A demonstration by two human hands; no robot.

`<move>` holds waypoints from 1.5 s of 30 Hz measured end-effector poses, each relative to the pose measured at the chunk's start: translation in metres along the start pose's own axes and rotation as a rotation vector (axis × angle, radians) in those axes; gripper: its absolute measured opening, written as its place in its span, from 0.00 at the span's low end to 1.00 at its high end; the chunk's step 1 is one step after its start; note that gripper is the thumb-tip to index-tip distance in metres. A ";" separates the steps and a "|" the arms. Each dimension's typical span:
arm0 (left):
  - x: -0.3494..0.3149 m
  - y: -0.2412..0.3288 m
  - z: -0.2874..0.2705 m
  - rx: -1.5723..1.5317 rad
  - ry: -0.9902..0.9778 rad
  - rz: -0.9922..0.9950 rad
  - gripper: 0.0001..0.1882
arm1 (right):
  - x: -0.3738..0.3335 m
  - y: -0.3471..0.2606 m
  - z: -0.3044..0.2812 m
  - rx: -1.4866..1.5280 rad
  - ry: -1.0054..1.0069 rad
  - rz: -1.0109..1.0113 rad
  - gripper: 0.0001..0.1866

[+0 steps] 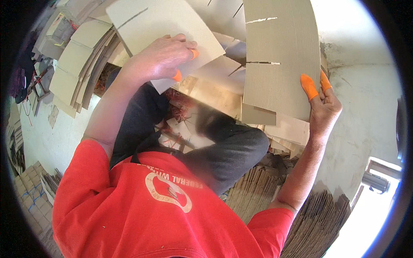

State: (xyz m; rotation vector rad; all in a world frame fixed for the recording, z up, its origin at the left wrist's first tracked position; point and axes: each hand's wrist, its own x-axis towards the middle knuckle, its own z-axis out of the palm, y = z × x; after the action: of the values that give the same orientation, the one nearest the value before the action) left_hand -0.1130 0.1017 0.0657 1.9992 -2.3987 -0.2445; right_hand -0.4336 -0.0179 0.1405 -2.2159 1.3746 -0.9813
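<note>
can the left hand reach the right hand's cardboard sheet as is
Probably yes: the slotted sheet has its left edge uncovered, though the left hand is on another sheet.

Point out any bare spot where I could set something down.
Pale floor at left looks mostly bare, between the fanned cardboard stack and the blue-tied bundles. It is crowded around the left hand and right hand, where slotted sheets overlap others, and below the right forearm, where upright cardboard is packed.

Red short-sleeved shirt (137, 219), pale print (172, 191) — dark trousers (234, 148) — orange finger covers (308, 87)
</note>
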 end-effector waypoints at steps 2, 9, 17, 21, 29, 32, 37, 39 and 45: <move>0.010 0.010 -0.006 0.068 -0.208 -0.098 0.22 | -0.003 -0.010 -0.001 0.126 0.005 0.038 0.25; 0.062 0.050 0.034 -0.001 0.391 0.219 0.12 | 0.002 -0.001 0.007 0.098 -0.038 -0.001 0.26; 0.085 0.037 0.056 -0.128 0.290 0.206 0.03 | 0.001 -0.018 0.004 0.031 -0.100 -0.025 0.27; 0.081 0.041 0.066 -0.213 0.299 0.210 0.02 | -0.004 -0.016 0.009 -0.069 -0.126 -0.076 0.25; 0.071 0.058 0.052 -0.243 0.295 0.237 0.06 | -0.015 -0.025 0.003 -0.086 -0.158 -0.047 0.25; 0.073 0.055 0.034 -0.228 0.218 0.204 0.06 | -0.023 -0.022 0.015 0.032 -0.164 -0.042 0.25; 0.100 0.002 0.001 -0.016 0.328 0.103 0.06 | -0.020 -0.031 0.014 0.020 -0.179 -0.001 0.26; 0.113 -0.012 -0.003 0.113 0.257 0.117 0.06 | -0.015 -0.025 0.011 -0.021 -0.209 0.022 0.27; 0.138 -0.029 0.031 0.133 0.348 0.121 0.05 | -0.013 -0.024 0.011 -0.018 -0.197 -0.023 0.27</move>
State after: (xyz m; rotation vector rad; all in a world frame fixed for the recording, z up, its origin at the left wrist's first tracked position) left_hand -0.1137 -0.0352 0.0186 1.7553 -2.3477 0.2503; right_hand -0.4140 0.0040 0.1426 -2.2775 1.2773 -0.7376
